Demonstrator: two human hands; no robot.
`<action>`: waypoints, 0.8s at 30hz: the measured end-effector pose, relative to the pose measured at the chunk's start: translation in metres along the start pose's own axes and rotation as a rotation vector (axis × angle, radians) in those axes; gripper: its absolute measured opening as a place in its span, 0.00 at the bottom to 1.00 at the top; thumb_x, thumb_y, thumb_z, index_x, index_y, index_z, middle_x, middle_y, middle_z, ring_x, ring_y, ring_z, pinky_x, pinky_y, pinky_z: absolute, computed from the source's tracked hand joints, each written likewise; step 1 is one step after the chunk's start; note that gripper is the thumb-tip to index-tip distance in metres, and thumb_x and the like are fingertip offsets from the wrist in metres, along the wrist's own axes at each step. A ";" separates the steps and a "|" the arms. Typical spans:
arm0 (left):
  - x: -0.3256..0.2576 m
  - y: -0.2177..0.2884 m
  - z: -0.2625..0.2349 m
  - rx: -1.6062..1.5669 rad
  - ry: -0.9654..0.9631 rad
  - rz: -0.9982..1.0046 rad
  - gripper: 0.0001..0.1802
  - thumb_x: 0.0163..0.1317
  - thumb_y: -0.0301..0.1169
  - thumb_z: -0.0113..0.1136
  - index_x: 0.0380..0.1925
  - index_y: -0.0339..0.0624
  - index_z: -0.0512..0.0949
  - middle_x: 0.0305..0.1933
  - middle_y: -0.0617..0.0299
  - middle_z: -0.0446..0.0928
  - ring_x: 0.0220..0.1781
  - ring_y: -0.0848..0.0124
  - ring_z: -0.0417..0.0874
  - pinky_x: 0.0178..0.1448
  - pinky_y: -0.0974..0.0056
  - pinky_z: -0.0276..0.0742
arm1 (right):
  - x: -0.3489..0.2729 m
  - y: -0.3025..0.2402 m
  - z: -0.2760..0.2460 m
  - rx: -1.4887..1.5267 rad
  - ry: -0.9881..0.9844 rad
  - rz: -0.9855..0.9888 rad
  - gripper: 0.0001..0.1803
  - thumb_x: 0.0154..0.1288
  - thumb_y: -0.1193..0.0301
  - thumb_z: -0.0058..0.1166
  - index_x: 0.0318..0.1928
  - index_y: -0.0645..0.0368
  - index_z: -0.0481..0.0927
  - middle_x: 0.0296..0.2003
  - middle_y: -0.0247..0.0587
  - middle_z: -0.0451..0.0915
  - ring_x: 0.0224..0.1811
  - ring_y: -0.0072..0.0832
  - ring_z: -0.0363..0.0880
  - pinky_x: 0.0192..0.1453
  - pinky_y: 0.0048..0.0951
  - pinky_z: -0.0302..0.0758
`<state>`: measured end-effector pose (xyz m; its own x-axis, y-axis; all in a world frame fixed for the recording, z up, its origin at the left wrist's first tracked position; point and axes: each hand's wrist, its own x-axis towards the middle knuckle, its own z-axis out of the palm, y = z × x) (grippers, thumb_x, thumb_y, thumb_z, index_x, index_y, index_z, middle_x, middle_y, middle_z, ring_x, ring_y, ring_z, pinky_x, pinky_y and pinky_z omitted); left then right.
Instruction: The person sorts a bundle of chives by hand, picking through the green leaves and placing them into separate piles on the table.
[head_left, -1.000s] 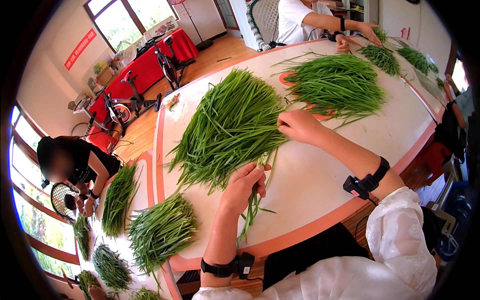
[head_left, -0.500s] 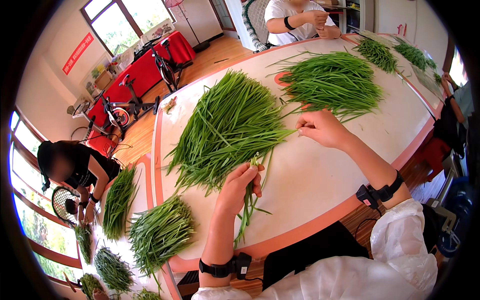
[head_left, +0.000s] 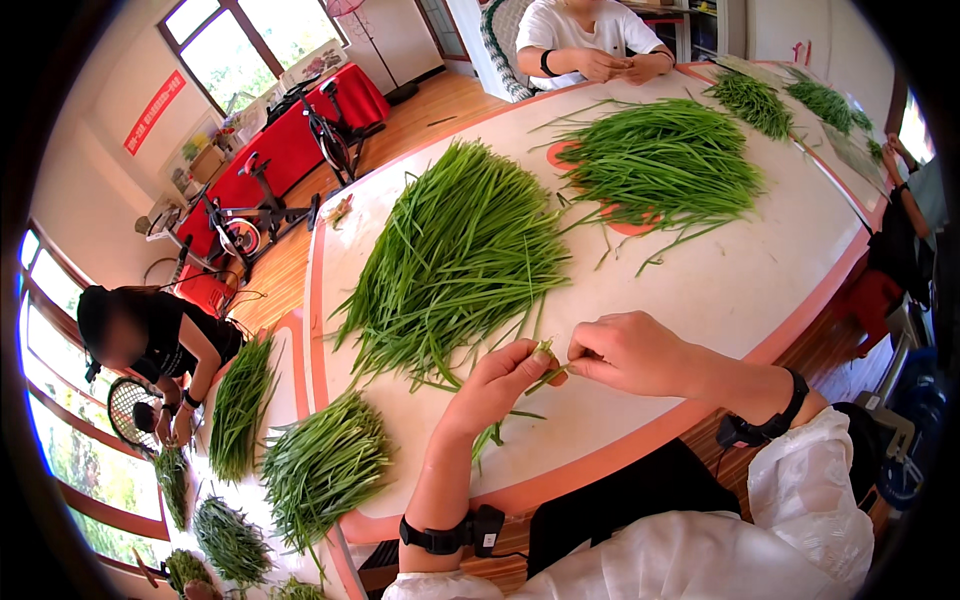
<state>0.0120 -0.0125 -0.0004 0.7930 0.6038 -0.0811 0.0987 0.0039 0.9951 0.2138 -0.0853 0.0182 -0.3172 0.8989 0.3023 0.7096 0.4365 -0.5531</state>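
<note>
My left hand [head_left: 497, 385] is closed round a small bunch of green chives [head_left: 490, 436], whose cut ends poke out by the thumb. Close beside it, my right hand [head_left: 640, 354] pinches with thumb and forefinger at a chive stalk [head_left: 549, 379] reaching across from the left hand. Both hands hover above the pale table [head_left: 690, 320] near its front edge. Just beyond them spreads a large heap of loose chives [head_left: 460, 250], with stray stalks along its near side. How many stalks the left fist holds is hidden.
A second chive heap [head_left: 665, 165] lies farther right. To the left is a thick chive bundle [head_left: 325, 460], with more bundles past it. One person [head_left: 590, 45] sits across the table; another person [head_left: 170, 340] handles chives at the left. An exercise bike [head_left: 250, 220] stands behind.
My right hand has come back from the heap's edge toward my left hand, drawing a stalk along. The left hand has shifted slightly right. The person across has lowered their hands to the table.
</note>
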 end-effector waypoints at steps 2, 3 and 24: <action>0.000 0.002 0.001 -0.037 0.034 -0.072 0.14 0.68 0.34 0.44 0.38 0.33 0.72 0.33 0.58 0.78 0.35 0.73 0.77 0.43 0.69 0.72 | 0.003 0.003 0.002 0.048 0.017 0.016 0.07 0.55 0.70 0.56 0.29 0.58 0.73 0.23 0.39 0.77 0.25 0.34 0.76 0.30 0.31 0.72; -0.001 0.002 0.002 -0.059 0.051 -0.107 0.14 0.68 0.34 0.44 0.38 0.33 0.72 0.32 0.59 0.77 0.32 0.73 0.77 0.40 0.70 0.73 | 0.004 0.005 0.003 0.071 0.022 0.024 0.07 0.55 0.70 0.57 0.29 0.58 0.73 0.23 0.39 0.77 0.24 0.33 0.76 0.29 0.31 0.72; 0.002 0.004 0.004 -0.079 0.083 -0.210 0.15 0.68 0.36 0.44 0.36 0.35 0.74 0.18 0.69 0.67 0.17 0.81 0.64 0.21 0.74 0.60 | 0.023 0.005 0.014 0.429 0.023 0.289 0.06 0.60 0.73 0.54 0.33 0.64 0.78 0.23 0.36 0.80 0.24 0.18 0.75 0.30 0.21 0.71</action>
<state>0.0161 -0.0145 0.0028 0.7078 0.6465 -0.2847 0.2059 0.1967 0.9586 0.2009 -0.0623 0.0112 -0.1291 0.9861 0.1047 0.4432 0.1518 -0.8834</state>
